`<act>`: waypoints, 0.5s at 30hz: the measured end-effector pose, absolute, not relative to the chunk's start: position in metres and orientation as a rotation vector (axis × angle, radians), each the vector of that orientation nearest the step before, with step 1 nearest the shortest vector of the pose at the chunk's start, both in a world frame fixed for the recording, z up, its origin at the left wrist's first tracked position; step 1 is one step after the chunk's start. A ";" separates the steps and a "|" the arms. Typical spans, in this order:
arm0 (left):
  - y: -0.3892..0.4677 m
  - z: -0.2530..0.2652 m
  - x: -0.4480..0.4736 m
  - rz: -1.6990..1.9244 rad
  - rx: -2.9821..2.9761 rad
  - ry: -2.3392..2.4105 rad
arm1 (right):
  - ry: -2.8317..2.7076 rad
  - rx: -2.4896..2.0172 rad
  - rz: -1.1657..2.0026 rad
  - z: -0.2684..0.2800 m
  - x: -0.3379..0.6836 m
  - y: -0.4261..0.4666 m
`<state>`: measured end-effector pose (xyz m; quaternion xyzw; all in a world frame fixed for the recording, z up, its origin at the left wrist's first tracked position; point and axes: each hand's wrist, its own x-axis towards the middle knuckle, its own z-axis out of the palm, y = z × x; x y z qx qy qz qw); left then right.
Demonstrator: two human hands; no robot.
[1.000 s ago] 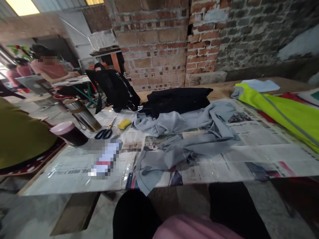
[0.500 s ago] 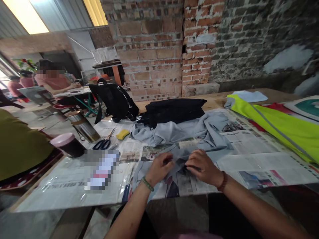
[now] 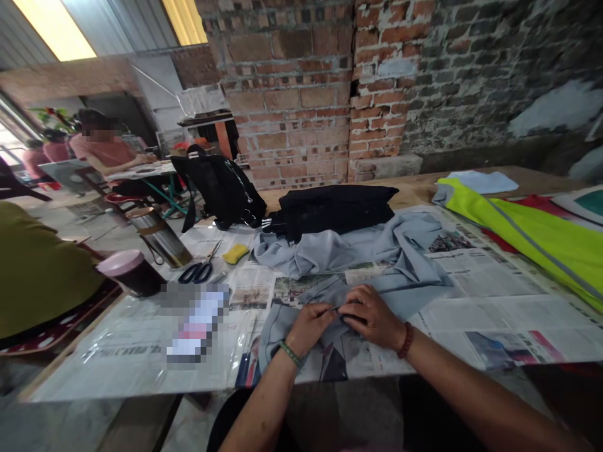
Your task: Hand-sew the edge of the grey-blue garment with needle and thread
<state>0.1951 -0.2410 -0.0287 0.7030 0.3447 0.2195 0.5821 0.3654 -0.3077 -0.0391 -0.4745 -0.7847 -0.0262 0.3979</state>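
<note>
The work on the gray garment (image 3: 325, 247) seems to be under way and not finished: it lies crumpled in the middle of the table (image 3: 541, 180), one part reaching towards the near edge. How much is done or left cannot be judged exactly. The left hand (image 3: 309, 329) and the right hand (image 3: 373, 317) meet over its near part, fingertips close together; whether they are closed on the fabric, one cannot tell. Newspaper (image 3: 504, 311) covers much of the surface. On the left are a lidded cup (image 3: 136, 279), scissors (image 3: 201, 270) and a yellow sponge (image 3: 236, 253); on the far side, a black bag (image 3: 219, 194); on the right, a bright yellow garment (image 3: 541, 232). Behind stands a brick wall (image 3: 292, 97), and at far left a person (image 3: 110, 150) sits
</note>
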 end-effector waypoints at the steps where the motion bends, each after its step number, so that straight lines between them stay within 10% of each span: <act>1: -0.241 -0.028 0.195 0.509 1.631 0.798 | -1.977 -1.190 -0.067 -0.039 0.365 -0.307; 15: -0.243 -0.027 0.196 0.545 1.588 0.759 | -1.822 -1.165 -0.017 -0.040 0.363 -0.307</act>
